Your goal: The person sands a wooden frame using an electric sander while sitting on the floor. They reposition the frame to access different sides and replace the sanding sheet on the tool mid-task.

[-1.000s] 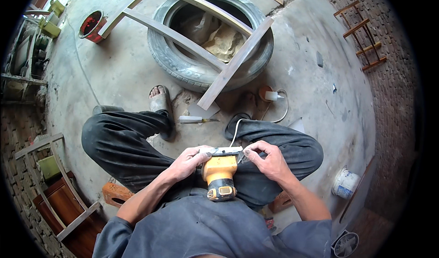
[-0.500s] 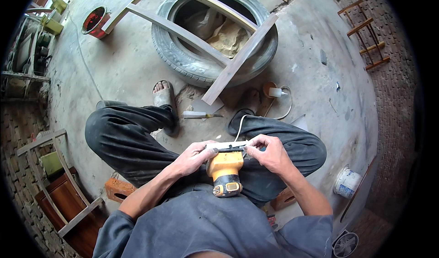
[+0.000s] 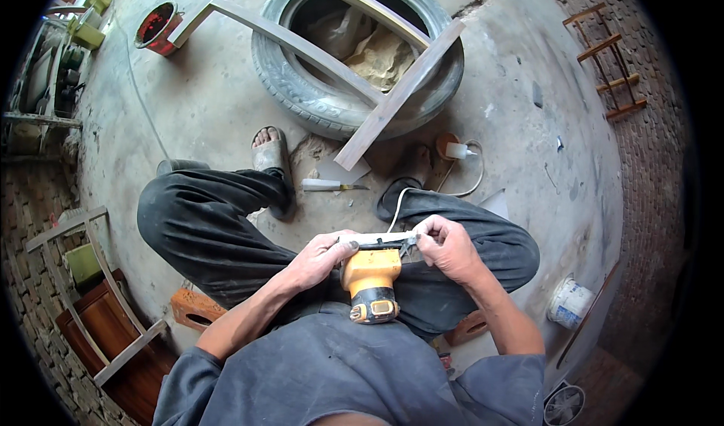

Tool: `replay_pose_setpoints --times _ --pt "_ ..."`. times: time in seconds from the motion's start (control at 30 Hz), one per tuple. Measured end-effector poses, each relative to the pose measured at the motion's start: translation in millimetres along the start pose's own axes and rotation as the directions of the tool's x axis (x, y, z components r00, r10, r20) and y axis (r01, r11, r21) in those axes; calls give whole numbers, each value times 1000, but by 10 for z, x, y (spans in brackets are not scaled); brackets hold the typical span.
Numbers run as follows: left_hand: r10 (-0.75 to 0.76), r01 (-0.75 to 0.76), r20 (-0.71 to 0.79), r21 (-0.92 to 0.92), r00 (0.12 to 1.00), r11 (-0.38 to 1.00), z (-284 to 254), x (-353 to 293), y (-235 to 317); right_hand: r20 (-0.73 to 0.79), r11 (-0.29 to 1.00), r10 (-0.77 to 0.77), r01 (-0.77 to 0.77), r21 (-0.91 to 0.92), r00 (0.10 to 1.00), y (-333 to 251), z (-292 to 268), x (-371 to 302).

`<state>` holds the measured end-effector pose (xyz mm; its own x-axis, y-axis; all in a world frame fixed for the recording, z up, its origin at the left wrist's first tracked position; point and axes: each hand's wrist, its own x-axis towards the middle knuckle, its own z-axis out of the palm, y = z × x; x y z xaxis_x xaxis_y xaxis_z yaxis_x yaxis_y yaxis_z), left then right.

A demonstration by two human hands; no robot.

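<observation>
Hands meet at a yellow-and-black power sander (image 3: 371,270), which lies between the person's thighs, its black end toward the dusty grey shirt (image 3: 324,366) and its flat base facing away. A narrow white strip (image 3: 378,239) runs along that far edge. The left hand (image 3: 317,261) grasps the sander's left corner, thumb pressed on the near side by the strip's end. The right hand (image 3: 450,251) is bent in at the opposite corner, thumb and forefinger drawn close together beside a small metal clip (image 3: 408,249); whether they pinch the strip or the clip, I cannot tell.

Just beyond the hands, a pale cord (image 3: 469,190) loops over the floor toward an orange cup (image 3: 446,141), with a white bottle (image 3: 457,151) right beside it. Between the sandalled feet lies a knife (image 3: 320,184) with a pale handle, near a grey sheet (image 3: 354,172).

Farther off, a large tyre (image 3: 294,109) lies flat, with a wooden frame (image 3: 400,100) resting across it and crumpled brown material (image 3: 381,55) inside. A red-stained bucket (image 3: 164,43) stands near the frame's left end. To the person's right sits a white tub (image 3: 568,304).
</observation>
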<state>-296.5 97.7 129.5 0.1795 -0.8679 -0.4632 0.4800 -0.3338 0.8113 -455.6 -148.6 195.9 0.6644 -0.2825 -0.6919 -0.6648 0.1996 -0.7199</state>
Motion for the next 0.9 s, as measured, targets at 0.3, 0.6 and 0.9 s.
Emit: replay_pose_setpoints --times 0.3,0.6,0.9 --pt "-46 48 44 -49 998 998 7 -2 -4 -229 852 -242 93 -516 943 729 -182 1488" --pt "-121 122 25 -53 992 991 -99 -33 -48 -95 520 -423 156 -840 901 1773 420 2848" --pt "-206 200 -42 -127 978 972 -172 43 -129 -42 462 -398 160 -872 916 2101 544 3569"
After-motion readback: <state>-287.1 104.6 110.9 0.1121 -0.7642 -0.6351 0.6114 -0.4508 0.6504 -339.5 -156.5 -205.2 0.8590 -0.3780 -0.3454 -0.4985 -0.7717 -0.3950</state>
